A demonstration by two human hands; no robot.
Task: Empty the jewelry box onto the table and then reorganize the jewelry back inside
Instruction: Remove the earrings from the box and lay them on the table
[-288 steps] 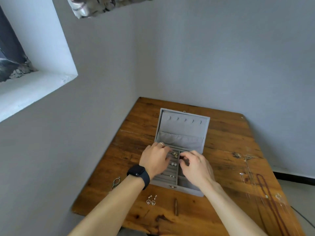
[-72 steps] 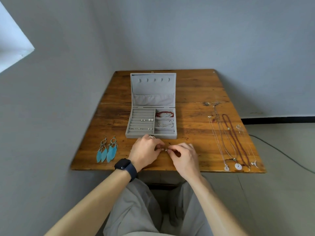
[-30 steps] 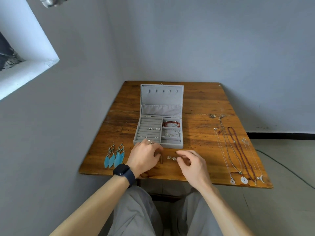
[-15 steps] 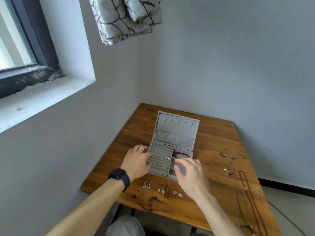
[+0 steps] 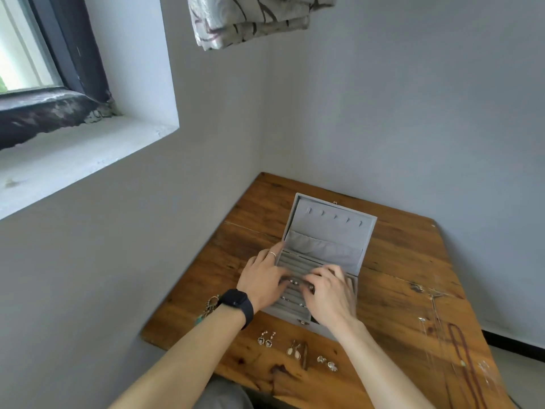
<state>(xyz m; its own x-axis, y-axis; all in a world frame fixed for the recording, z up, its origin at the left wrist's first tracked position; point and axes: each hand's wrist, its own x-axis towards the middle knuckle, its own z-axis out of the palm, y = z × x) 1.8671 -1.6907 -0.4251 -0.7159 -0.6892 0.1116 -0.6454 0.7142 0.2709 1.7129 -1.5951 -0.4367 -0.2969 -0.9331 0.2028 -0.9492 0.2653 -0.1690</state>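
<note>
Trouble here would be one of the tiny studs (image 5: pixel 292 281) slipping deep between the ring slots (image 5: pixel 295 262). My left hand (image 5: pixel 262 278) and right hand (image 5: pixel 328 293) curl over the open jewelry box (image 5: pixel 330 228) on the counter (image 5: pixel 398 261); whether either pinches anything, I cannot tell.

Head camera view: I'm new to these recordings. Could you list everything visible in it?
brown wooden table: one, brown, in the room's corner
grey velvet jewelry box: one, grey, open on the table, lid upright
small stud earrings: a few, silvery, in the box's ring rolls
silvery drop earrings: three pairs, silvery, on the table before the box
teal feather earrings: count unclear, teal, behind the left wrist
dark red beaded necklace: one, dark red, table's right side
thin silver chains: several, silvery, beside that necklace
dark-framed window: one, upper left
patterned curtain: one, grey-white, top
black smartwatch: one, black, left wrist
left hand: over the ring rolls
right hand: over the ring rolls
</note>
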